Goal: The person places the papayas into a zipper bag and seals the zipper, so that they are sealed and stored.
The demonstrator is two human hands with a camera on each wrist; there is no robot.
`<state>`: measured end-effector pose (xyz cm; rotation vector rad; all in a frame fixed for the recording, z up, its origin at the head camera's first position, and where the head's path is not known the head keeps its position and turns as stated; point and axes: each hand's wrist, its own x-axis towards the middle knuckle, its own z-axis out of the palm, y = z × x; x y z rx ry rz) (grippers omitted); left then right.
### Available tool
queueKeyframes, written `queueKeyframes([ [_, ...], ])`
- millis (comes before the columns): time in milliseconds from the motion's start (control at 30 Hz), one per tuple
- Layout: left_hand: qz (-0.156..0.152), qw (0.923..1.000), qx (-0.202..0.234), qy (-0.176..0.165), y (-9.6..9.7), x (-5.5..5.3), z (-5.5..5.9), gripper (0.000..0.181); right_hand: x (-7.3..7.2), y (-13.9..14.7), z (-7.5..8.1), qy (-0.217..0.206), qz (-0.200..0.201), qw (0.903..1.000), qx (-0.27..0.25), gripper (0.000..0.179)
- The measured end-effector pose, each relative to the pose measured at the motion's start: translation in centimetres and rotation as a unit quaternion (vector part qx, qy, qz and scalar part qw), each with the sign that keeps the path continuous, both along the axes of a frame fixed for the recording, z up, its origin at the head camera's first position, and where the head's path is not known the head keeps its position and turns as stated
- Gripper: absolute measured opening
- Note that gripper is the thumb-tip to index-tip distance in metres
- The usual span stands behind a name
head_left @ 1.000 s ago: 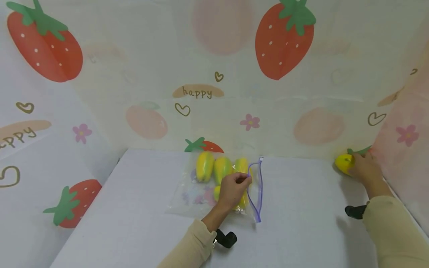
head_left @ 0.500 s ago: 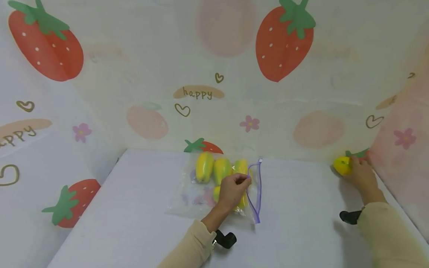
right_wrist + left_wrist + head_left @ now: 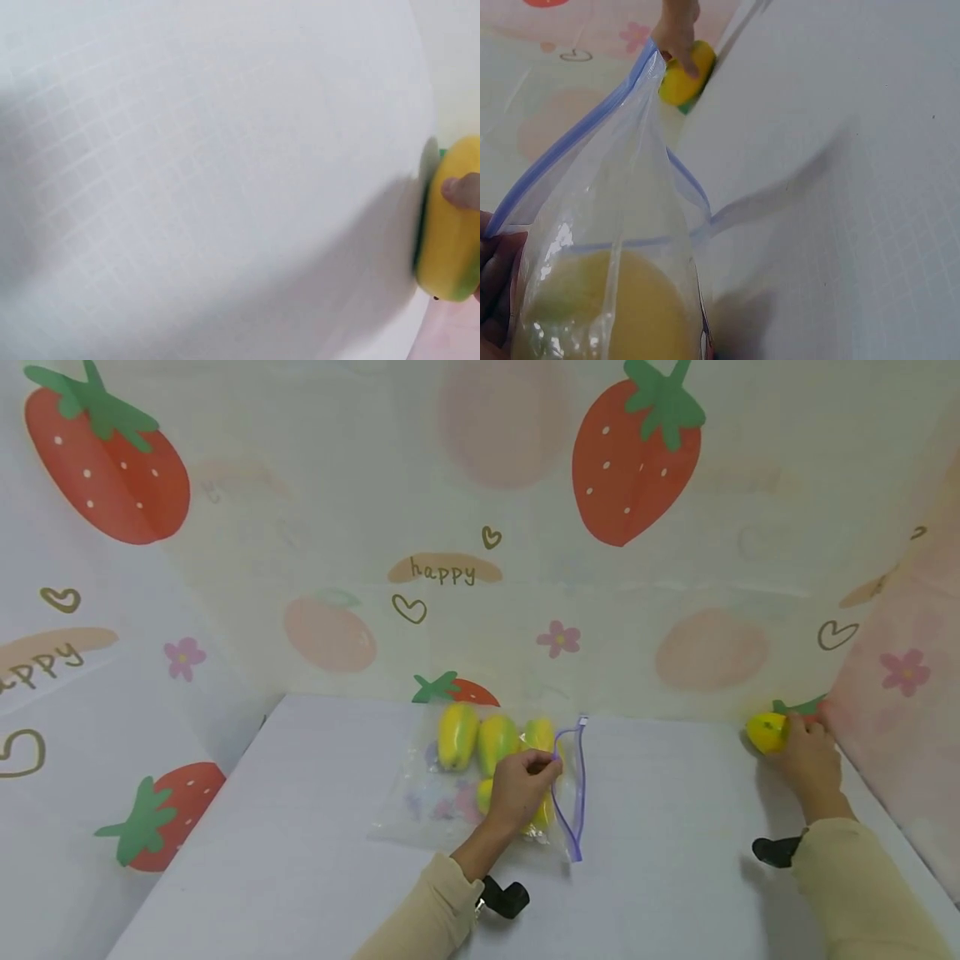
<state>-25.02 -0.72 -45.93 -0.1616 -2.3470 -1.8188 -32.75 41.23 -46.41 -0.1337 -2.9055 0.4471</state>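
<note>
several yellow-green fruits already lie inside the clear bag, its unsealed purple zip strip pinched by the left hand; one outside fruit, gripped by the right hand at the table's far right corner, apparently remains to be bagged.

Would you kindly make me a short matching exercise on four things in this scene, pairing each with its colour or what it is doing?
1. Left hand
2. Zip strip
3. Right hand
4. Left sleeve

A. Grips the lone yellow fruit at the far right
B. Beige
C. Pinches the clear bag at its mouth
D. Purple

Pairs: 1-C, 2-D, 3-A, 4-B
</note>
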Motion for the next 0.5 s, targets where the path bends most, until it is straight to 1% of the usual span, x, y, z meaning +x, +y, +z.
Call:
queueKeyframes([
  [100,-0.003,1.0,0.002,-0.001,0.0,0.0,0.0,0.02,0.4,0.0,0.0,0.002,-0.011,0.9999,-0.007,0.069],
  [200,-0.004,1.0,0.002,-0.002,0.0,0.0,0.0,0.02,0.9,0.0,0.0,0.013,-0.011,0.9998,-0.007,0.069],
  [400,-0.001,1.0,-0.002,-0.006,-0.1,-0.1,0.0,0.02,1.7,-0.5,0.0,0.053,0.013,0.9984,-0.018,0.067],
  [500,-0.001,1.0,-0.003,-0.007,-0.1,-0.1,-0.1,0.019,2.2,-0.9,0.1,0.054,0.028,0.9978,-0.027,0.067],
])
